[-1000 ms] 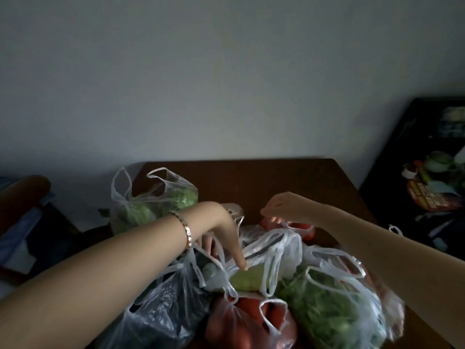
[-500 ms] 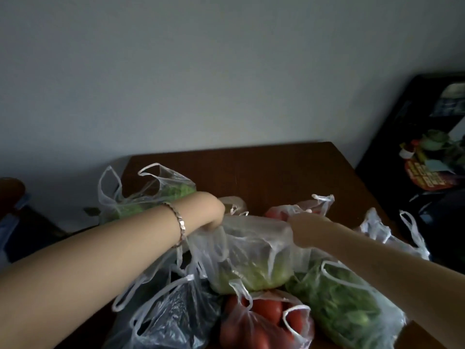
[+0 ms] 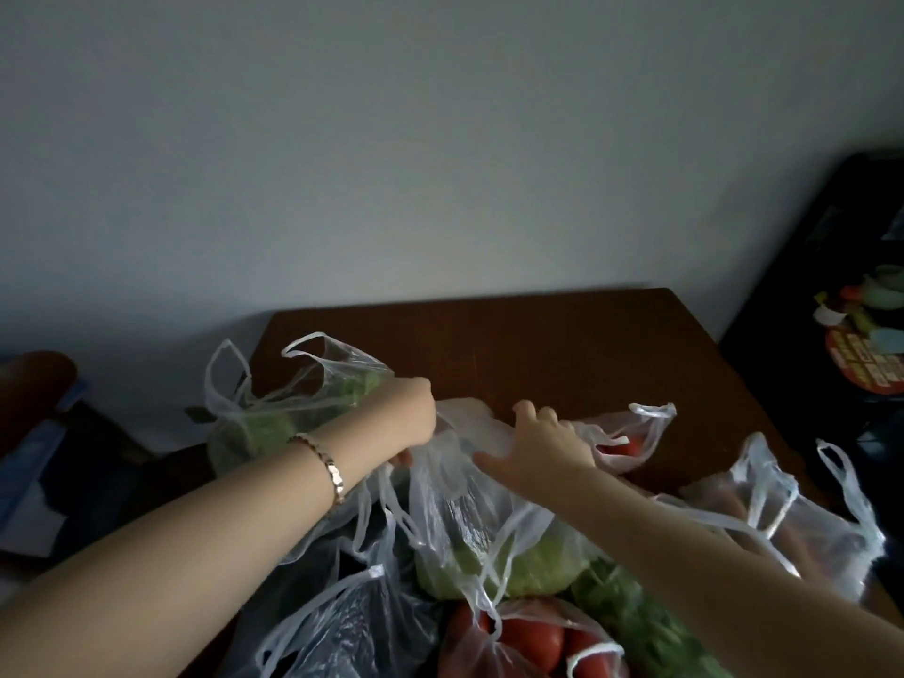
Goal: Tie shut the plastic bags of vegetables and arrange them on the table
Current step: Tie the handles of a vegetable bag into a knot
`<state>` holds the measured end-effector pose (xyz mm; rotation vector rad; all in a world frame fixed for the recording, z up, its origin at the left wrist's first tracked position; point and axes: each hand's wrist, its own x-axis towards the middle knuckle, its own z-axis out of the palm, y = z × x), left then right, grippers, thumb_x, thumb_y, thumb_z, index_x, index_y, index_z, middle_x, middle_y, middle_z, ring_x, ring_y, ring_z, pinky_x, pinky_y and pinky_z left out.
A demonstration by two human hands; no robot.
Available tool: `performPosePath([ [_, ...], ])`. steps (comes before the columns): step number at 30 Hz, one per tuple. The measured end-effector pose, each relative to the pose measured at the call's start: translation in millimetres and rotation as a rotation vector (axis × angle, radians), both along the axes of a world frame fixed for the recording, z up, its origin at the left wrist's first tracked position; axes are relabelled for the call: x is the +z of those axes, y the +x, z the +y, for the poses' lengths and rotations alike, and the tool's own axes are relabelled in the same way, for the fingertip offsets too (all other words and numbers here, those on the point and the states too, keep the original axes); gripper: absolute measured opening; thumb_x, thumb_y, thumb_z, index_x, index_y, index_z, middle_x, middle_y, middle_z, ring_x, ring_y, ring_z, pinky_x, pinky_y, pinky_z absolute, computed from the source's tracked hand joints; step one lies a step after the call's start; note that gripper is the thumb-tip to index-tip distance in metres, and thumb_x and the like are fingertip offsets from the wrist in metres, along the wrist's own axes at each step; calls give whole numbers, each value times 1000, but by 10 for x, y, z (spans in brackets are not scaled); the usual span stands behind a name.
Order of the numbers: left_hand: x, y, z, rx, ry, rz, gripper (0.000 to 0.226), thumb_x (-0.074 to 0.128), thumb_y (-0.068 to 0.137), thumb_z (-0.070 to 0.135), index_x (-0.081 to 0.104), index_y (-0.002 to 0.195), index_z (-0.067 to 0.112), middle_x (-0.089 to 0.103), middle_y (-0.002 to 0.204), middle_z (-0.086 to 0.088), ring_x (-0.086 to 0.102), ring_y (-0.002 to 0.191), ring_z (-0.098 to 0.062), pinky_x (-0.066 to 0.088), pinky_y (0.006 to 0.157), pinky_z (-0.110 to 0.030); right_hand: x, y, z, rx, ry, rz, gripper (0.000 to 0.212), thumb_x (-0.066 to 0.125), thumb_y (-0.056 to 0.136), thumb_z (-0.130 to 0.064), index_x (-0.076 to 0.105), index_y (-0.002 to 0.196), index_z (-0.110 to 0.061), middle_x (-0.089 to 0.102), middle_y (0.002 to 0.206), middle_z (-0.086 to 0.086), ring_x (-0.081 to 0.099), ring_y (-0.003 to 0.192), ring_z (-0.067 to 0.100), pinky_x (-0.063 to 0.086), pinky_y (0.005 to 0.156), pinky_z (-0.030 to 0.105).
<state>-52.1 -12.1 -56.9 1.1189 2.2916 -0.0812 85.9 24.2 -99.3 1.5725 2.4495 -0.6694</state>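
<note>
Left grip [image 3: 411, 425] and right grip [image 3: 543, 445] each clamped on the stretched mouth of the pale green vegetable bag [image 3: 489, 545], lower centre of frame, just above the tomato bag [image 3: 533, 638], on the brown counter [image 3: 538, 345]

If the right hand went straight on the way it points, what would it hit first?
Probably the left hand, gripping the same clear bag just ahead; depth is unclear.

One view is given: head-worn, wide-angle. The table [image 3: 562, 345] is looked down on from its near side, facing forward toward the wall [image 3: 440, 163]. Left hand [image 3: 413, 423], right hand [image 3: 538, 447] and bag [image 3: 455, 506] are seen close below the lens.
</note>
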Motion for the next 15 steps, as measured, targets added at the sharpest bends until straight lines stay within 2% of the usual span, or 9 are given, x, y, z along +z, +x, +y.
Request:
performPosePath([
  [3,-75,41,-71,145,83,-181,47,40,94,5,28,139,12,55,116,-20,69,64,-22,57,57,-33,-96,-30,31,35,56,-43,44,52,87,-29,36,125,-12,51,125,11,50,115,30,43,85,38],
  [5,-76,114,-157,177,65,-281,55,45,92,7,22,141,14,55,108,-14,63,58,-17,56,51,-28,-106,39,64,91,72,-58,29,46,90,-19,43,118,-12,56,118,10,56,107,29,42,74,35],
  [7,-74,192,-225,48,-33,-175,57,49,88,4,24,138,6,52,86,-6,53,57,-12,44,41,-21,-56,154,114,138,115,-82,24,41,90,-11,46,114,-11,58,116,10,57,105,30,44,76,36],
  [9,-73,204,-275,-120,-90,40,39,49,87,2,43,125,-3,46,72,-3,46,58,-12,37,47,-20,12,295,170,151,149,-109,24,39,91,-8,48,112,-13,58,115,8,58,106,28,45,80,36],
  [11,-47,139,-304,-207,-99,198,19,47,88,1,56,105,0,40,66,0,40,56,-11,35,52,-20,82,471,309,133,161,-154,23,39,92,-8,51,110,-14,60,113,6,59,103,24,44,80,35],
  [13,10,38,-314,-207,-78,302,14,44,88,0,56,82,4,39,63,0,37,52,-11,31,47,-19,160,672,460,73,101,-175,22,41,91,-8,53,108,-13,62,109,6,59,100,22,45,89,34],
  [15,85,-60,-287,-128,-25,281,25,42,89,2,48,66,8,43,59,-1,38,48,-12,29,42,-20,252,850,586,8,1,-159,21,43,91,-9,56,106,-8,62,107,8,60,94,20,48,89,32],
])
